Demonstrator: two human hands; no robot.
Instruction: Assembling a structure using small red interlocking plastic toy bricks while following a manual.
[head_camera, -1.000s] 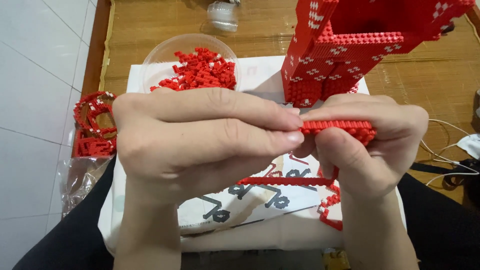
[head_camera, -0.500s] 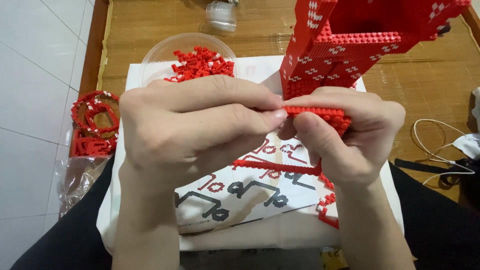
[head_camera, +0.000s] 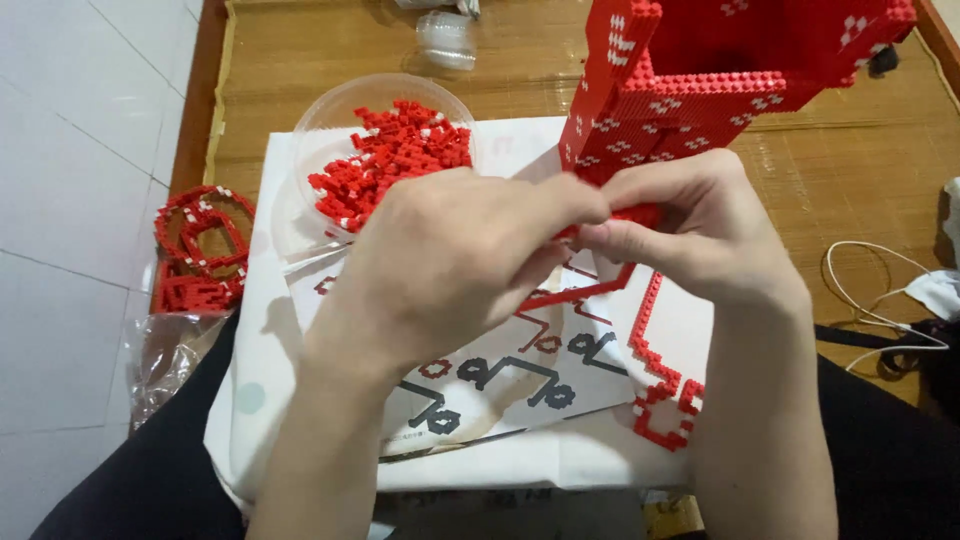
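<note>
Red brick strip (head_camera: 632, 214) sits pinched between your two hands, just below the tall red-and-white brick model (head_camera: 700, 80). Your left hand (head_camera: 450, 260) curls over it, fingertips pressed against those of your right hand (head_camera: 690, 235), which grips the strip from the other side. Beneath lies a white printed instruction sheet (head_camera: 500, 370) on a white board across your lap, with red brick outlines (head_camera: 660, 390) laid on it. A clear bowl (head_camera: 330, 110) of loose red bricks (head_camera: 395, 155) stands at the sheet's far left corner. Woven wooden-toned matting (head_camera: 850, 180) covers the floor ahead; white tiles (head_camera: 80, 150) lie left, carrying further red brick pieces (head_camera: 200, 250). A white cable (head_camera: 880, 290) trails right.
</note>
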